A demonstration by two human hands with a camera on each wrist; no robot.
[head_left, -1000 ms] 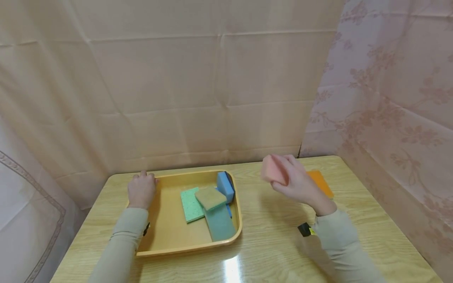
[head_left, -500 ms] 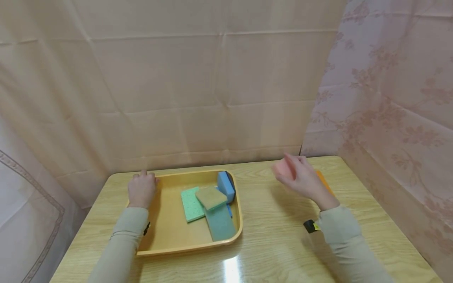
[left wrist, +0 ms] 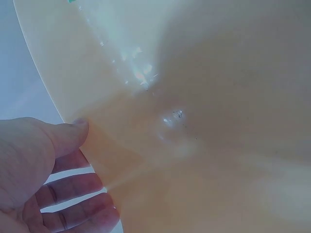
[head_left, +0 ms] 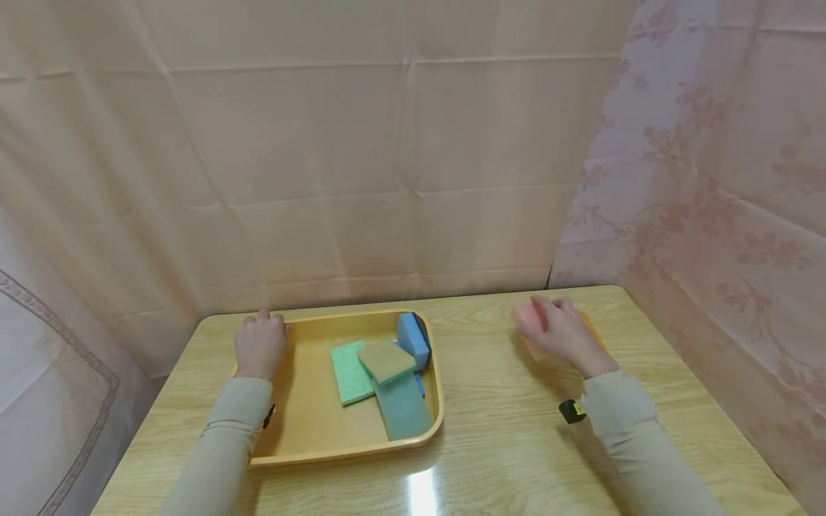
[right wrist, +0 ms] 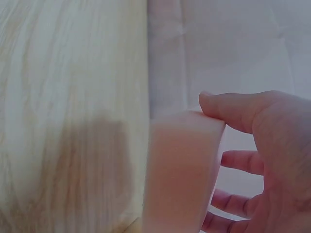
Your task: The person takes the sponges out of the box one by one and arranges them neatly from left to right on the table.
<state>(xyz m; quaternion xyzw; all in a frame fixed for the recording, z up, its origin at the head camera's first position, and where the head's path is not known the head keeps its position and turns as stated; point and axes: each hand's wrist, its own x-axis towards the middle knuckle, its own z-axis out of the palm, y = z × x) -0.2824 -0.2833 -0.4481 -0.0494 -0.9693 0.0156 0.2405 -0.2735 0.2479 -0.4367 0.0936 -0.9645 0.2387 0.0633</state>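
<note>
In the head view my right hand (head_left: 566, 335) holds a pink sponge (head_left: 529, 319) low over the right side of the table. The right wrist view shows the thumb at one edge of this block and the fingers along its side. My left hand (head_left: 259, 347) grips the left wall of a yellow plastic tray (head_left: 348, 452); the left wrist view has the thumb and fingers at its rim. Inside the tray, toward its right, lie a speckled green sponge (head_left: 351, 376), a tan-topped sponge (head_left: 387, 360), a grey-green sponge (head_left: 403, 412) and a blue sponge (head_left: 411, 339).
An orange flat piece (head_left: 591, 328) lies on the table behind my right hand, partly covered by it. The wooden table (head_left: 503, 444) ends at a beige curtain (head_left: 361, 158) behind and a flowered curtain (head_left: 723, 215) on the right.
My right hand has moved rightward and somewhat lower with the pink sponge, covering more of the orange piece. The left hand stays at the tray, and the tray's contents lie as before.
</note>
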